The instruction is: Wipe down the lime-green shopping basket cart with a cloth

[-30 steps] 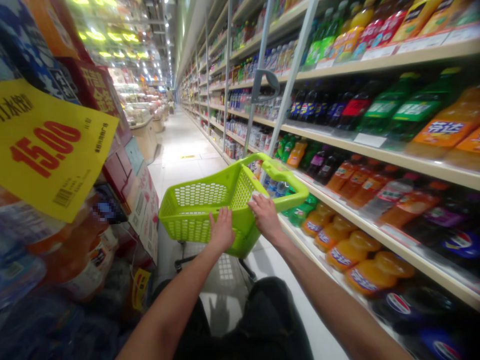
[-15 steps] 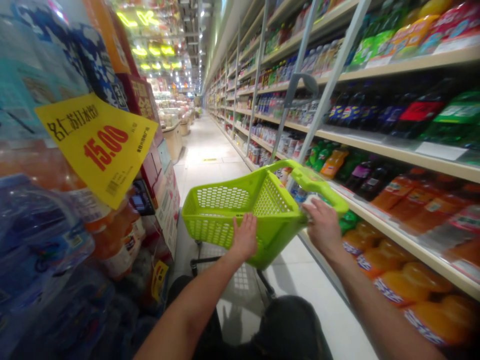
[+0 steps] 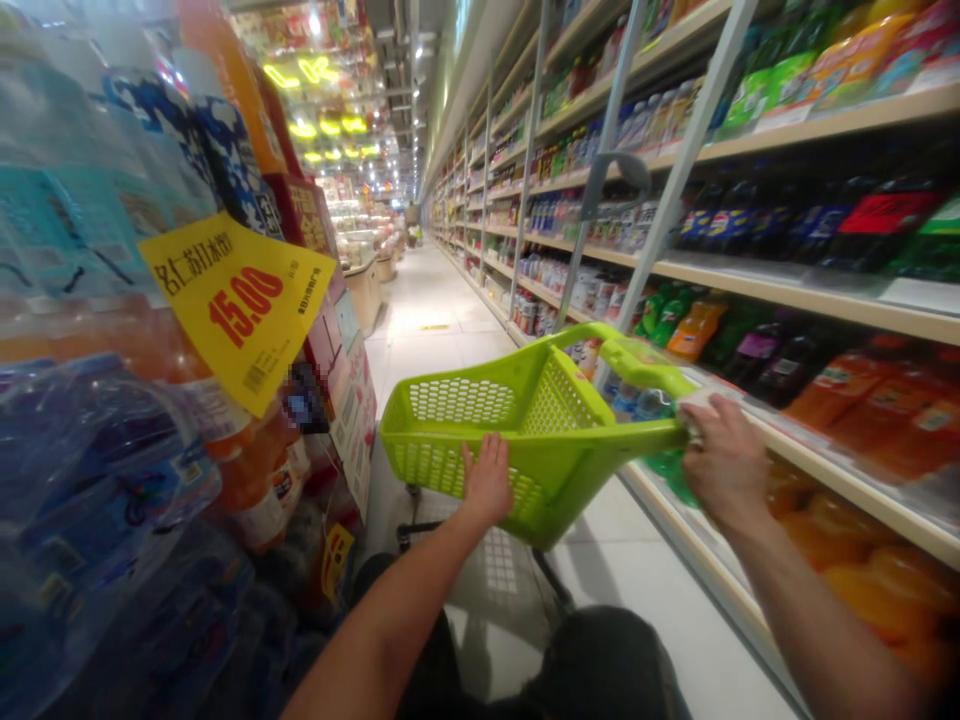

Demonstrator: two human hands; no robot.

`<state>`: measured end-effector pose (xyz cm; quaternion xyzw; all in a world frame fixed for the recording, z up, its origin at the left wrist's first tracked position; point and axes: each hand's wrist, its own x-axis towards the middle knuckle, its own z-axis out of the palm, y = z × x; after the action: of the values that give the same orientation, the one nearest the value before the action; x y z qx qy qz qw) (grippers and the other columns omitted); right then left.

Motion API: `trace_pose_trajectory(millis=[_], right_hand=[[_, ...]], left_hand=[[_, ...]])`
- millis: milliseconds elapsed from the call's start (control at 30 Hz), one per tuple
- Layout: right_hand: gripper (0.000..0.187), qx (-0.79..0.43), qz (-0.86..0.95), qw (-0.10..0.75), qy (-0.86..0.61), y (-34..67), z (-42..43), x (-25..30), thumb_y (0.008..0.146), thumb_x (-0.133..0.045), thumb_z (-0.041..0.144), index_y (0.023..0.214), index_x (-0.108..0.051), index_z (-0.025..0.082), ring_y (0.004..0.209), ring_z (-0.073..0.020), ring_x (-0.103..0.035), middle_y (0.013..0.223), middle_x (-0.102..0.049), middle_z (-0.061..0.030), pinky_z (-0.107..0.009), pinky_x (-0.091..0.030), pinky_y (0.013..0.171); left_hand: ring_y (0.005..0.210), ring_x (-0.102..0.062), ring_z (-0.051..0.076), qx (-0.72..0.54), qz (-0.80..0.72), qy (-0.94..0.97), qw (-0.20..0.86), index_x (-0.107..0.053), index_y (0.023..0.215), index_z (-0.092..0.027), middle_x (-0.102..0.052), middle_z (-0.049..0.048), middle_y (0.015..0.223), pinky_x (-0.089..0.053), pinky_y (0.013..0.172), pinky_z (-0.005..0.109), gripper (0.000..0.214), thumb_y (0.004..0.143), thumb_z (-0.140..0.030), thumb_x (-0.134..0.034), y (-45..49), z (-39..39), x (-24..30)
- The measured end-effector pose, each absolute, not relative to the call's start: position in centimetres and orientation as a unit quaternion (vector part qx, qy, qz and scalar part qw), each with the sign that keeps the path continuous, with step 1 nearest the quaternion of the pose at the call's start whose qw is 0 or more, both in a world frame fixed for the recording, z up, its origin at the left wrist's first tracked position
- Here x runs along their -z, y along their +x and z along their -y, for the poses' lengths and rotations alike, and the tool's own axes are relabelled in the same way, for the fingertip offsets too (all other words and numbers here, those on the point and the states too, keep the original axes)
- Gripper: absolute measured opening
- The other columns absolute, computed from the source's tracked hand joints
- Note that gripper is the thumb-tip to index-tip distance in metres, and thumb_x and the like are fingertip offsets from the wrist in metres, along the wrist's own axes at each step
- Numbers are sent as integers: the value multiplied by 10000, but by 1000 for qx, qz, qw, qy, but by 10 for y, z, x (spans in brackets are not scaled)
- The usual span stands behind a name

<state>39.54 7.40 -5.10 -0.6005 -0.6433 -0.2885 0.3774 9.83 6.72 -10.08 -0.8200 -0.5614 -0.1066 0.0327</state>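
— Where's the basket?
— The green basket is straight ahead of you in the middle of the aisle. It sits on a dark frame above the pale floor and is tipped, with its right side higher than its left.

— And your left hand?
— Your left hand lies flat against the basket's near wall. The fingers are held together and point up toward the rim.

— The right one?
— Your right hand is curled tight around the near end of the handle, at the basket's right corner. A bit of white shows at your fingertips, but it's too blurred to tell what it is.

— What's around you?
— Just right of that hand the shelves run far down the aisle, loaded with drink bottles. Orange ones are on the low shelf nearest your forearm, and dark and green ones are higher up. A grey metal ladder leans against the shelves beyond the handle. On your left, shrink-wrapped bottle packs are stacked close by, and a yellow price sign reading 15.00 hangs in front of them. Your dark-trousered knee is nearest, below the basket.
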Motion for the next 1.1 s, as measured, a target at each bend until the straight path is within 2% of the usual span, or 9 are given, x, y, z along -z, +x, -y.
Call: trace_pose_trajectory(millis=[233,467,633,833,967,1100], right_hand=[[392,288,687,393,-539,359,-66,63,700,-404,44,1032,-580,154,1208,-264,-423,1228,-535,-138,-476,-366,972],[457,267,659,400,-578,389,-72,50,717,-410,72,1147,-535,161,1173,-341,-441,1280,-484,-181,-501,-391,939],[460,251,706,408,-522,366,-67,64,698,-406,44,1109,-546,193,1216,-274,-428,1272,-506,-107,-481,-386,976],[477,248,664,458,-535,360,-59,78,728,-404,33,1161,-534,184,1281,-235,-357,1330,-463,-98,-473,-341,1032],[482,222,660,483,-530,351,-56,100,775,-359,33,1196,-525,198,1327,-220,-280,1358,-440,-73,-493,-319,1050],[485,176,688,482,-513,326,-49,146,799,-354,43,1217,-515,228,1341,-223,-251,1365,-437,-58,-511,-312,1055]], left_hand=[[1380,-86,254,91,580,-808,47,-149,1411,-99,-141,103,1506,-133,1084,572,765,719,-230,-448,101,-63,101],[1375,-123,244,93,581,-808,43,-184,1403,-82,-144,96,1505,-129,1082,576,731,723,-223,-413,101,-61,98],[1378,-111,235,97,595,-797,45,-187,1405,-93,-135,90,1507,-119,1085,567,744,710,-211,-425,104,-64,103],[1383,-87,227,104,568,-814,65,-161,1411,-89,-95,101,1510,-96,1085,561,760,701,-150,-425,111,-57,105],[1385,-78,226,103,527,-840,76,-176,1410,-101,-115,105,1506,-58,1089,556,736,724,-156,-437,123,-46,116],[1382,-102,218,90,504,-856,69,-203,1406,-115,-145,96,1502,-57,1094,544,706,736,-153,-420,134,-36,131]])
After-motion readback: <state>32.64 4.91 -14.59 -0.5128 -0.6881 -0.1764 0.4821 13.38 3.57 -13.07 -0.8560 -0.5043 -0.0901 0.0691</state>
